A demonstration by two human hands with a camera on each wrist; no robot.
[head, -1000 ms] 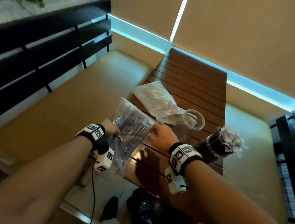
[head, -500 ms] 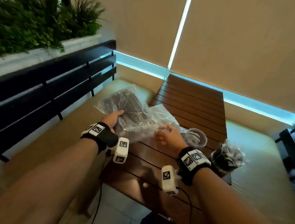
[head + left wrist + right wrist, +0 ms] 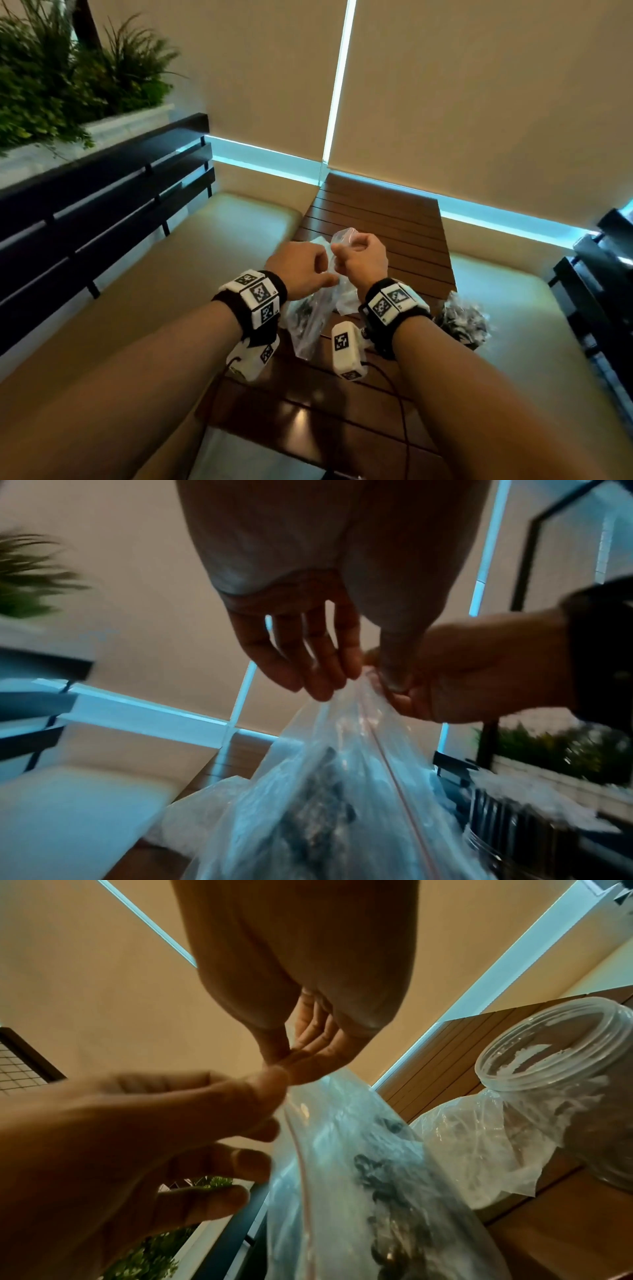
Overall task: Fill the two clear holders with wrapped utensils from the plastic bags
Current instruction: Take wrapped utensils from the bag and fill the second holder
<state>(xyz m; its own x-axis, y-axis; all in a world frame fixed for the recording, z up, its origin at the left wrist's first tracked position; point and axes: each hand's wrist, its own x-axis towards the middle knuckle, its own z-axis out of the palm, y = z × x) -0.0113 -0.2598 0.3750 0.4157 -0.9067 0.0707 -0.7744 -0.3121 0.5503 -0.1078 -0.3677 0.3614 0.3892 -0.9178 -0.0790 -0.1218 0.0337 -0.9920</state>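
I have both hands raised over the slatted table (image 3: 383, 219), meeting at the top of a clear zip bag (image 3: 310, 320) that hangs down between my wrists toward the near part of the tabletop. My left hand (image 3: 301, 270) has its thumb and fingers (image 3: 322, 669) pinching the bag's upper edge at the zip line, the other fingertips bunched close beside them. My right hand (image 3: 363, 262) is curled tight on the same edge from the other side, thumb pressed against forefinger with the plastic caught between; a crumpled tab of the bag sticks up at 12 o'clock above its knuckles. Inside the bag I see dark utensils (image 3: 308, 823) in their wrappers, lying low in the sack; I cannot tell their kind. A thin red seal strip (image 3: 394, 777) runs down the bag's mouth, and I cannot tell whether it is parted. From the right wrist view, an open clear holder (image 3: 561, 1053) stands at 3 o'clock of the bag, on the table, with a second, flatter bag (image 3: 486, 1150) lying against its base. In the head view a second holder (image 3: 462, 323), packed with wrapped utensils, sits at 3 o'clock beyond my right wrist at the table's right edge. Cushioned benches (image 3: 219, 246) flank the table on both sides.
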